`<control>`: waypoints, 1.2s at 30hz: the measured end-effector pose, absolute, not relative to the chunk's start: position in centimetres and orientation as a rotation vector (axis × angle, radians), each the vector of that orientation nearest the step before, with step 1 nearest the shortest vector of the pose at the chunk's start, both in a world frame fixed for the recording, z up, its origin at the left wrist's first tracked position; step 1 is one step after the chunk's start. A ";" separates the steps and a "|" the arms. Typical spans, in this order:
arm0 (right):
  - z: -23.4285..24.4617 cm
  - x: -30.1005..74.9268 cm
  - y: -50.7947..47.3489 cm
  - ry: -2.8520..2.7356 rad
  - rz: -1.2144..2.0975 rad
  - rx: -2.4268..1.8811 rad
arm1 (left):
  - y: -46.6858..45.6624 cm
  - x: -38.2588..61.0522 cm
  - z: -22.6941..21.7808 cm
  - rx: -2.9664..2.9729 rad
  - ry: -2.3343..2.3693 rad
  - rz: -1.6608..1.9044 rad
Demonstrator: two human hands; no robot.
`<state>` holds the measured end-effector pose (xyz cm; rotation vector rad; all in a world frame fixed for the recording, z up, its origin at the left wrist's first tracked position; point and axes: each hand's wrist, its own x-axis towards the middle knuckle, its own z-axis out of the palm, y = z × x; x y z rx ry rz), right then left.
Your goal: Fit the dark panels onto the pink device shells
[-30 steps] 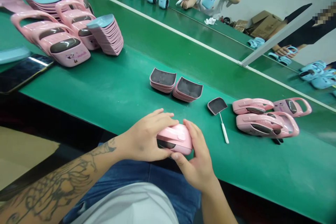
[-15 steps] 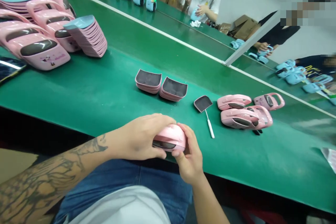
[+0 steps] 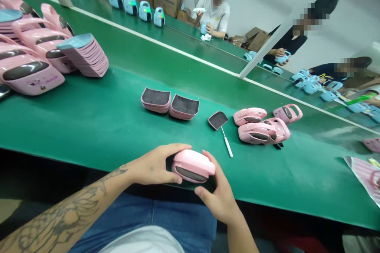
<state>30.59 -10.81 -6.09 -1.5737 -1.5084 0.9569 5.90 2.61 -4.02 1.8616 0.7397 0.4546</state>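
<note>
Presently, we hold a pink case [image 3: 192, 166] by its left end in our left hand [image 3: 152, 166], near the close edge of the green surface [image 3: 103, 134]. Our right hand [image 3: 219, 199] is spread around the other end, thumb apart from it; we cannot tell whether its fingers touch. Beyond sit two panel stacks [image 3: 156, 98] and a white-handled tool [image 3: 227, 145].

Panel stacks [image 3: 184, 104] on the bench [image 3: 118, 130] beyond the hand-held case [image 3: 192, 165], left of tool [image 3: 228, 146] and case cluster [image 3: 255, 132]
</note>
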 end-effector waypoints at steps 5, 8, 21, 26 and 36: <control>-6.8 30.1 -10.0 -1.444 0.979 -1.626 | 2.1 5.3 -4.5 1.809 0.852 0.452; -7.2 29.8 -8.9 -1.437 0.931 -1.586 | 2.0 4.6 -6.0 1.836 0.864 0.511; 0.4 31.7 3.6 -1.154 0.356 -1.704 | 11.3 5.7 -1.6 1.880 1.025 1.722; 0.7 33.7 15.8 -1.009 0.380 -1.848 | 17.6 1.5 -5.0 1.527 1.550 2.089; -3.2 34.6 24.3 -0.846 0.431 -2.059 | 18.5 0.8 -7.3 1.790 1.746 1.539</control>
